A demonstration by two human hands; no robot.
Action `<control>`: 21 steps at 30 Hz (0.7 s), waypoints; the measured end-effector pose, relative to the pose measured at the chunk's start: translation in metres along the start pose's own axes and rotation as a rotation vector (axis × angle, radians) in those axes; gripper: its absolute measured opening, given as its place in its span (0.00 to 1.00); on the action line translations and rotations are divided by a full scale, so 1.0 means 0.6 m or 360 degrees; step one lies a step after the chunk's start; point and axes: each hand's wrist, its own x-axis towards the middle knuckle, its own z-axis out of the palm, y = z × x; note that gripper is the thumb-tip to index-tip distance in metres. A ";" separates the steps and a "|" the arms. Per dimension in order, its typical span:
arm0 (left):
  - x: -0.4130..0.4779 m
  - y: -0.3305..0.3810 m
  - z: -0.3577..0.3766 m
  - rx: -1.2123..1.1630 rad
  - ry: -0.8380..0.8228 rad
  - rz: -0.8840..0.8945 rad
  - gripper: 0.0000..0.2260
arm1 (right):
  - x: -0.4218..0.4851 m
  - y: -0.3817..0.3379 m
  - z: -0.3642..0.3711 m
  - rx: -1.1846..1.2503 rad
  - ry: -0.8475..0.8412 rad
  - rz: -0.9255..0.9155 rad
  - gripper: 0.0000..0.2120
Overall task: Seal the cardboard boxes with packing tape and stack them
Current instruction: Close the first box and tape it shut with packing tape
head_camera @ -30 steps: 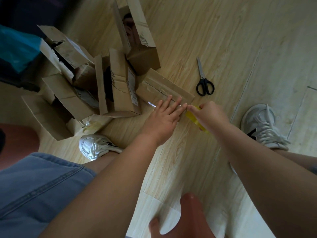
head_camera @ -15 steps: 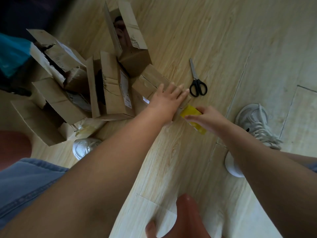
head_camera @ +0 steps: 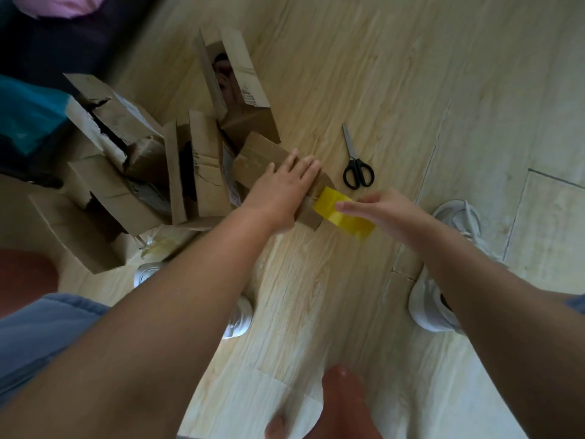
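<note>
Cardboard, brown and creased, at the middle of the frame: small brown cardboard box (head_camera: 253,153) lying closed on the pale wood-plank floor (head_camera: 411,74), long side running from upper left to lower right. Pressed flat on its top, left hand (head_camera: 281,188), fingers straight and close together, pointing to the upper right, nothing gripped. At the box's lower-right end, touching the cardboard edge, yellow roll of packing tape (head_camera: 343,213), with a short shiny strip between roll and box. Held off the floor by right hand (head_camera: 392,213), fingers stretched leftward over the roll's upper side, thumb hidden beneath. Above the roll and just right of the box, apart from both, black-handled steel scissors (head_camera: 357,166), flat on the floor, blades pointing up the frame. Against the small box's left side, heap of open brown cardboard boxes (head_camera: 126,172), flaps raised or torn, filling centre left. Behind it, at upper centre, tall open cardboard box (head_camera: 250,122) with something dark inside, too dim to tell. White sneakers (head_camera: 430,312) at lower right and under the left forearm. Blue denim fabric (head_camera: 41,337) at lower left. Teal plastic bag (head_camera: 25,118) at the left edge. Reddish-brown rounded object (head_camera: 342,407) at bottom centre.
</note>
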 end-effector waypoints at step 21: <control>-0.066 0.024 -0.046 -0.1054 0.0305 -0.0141 0.53 | -0.065 -0.017 -0.078 -0.0768 0.0608 -0.0151 0.30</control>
